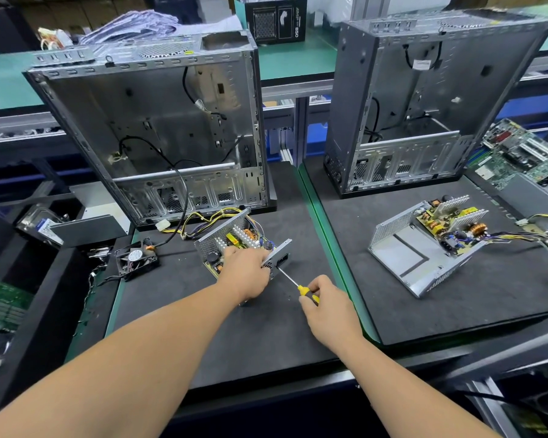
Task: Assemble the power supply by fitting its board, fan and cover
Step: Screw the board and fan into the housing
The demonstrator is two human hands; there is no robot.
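Note:
An open power supply case [225, 230] with its board inside sits on the near black mat, tilted toward me. My left hand [246, 271] grips its near edge, next to the socket panel [280, 256]. My right hand [325, 297] holds a yellow-handled screwdriver [304, 289] whose tip meets that panel. A small black fan [136, 257] lies to the left of the case, its wire trailing off. On the right mat lies a second open power supply [424, 248] with its board lifted at one end.
Two bare computer cases stand upright behind the mats, one at the left [159, 128] and one at the right [424, 102]. Yellow and black cable bundles [203, 218] trail from the near supply. Motherboards [516, 153] lie at the far right.

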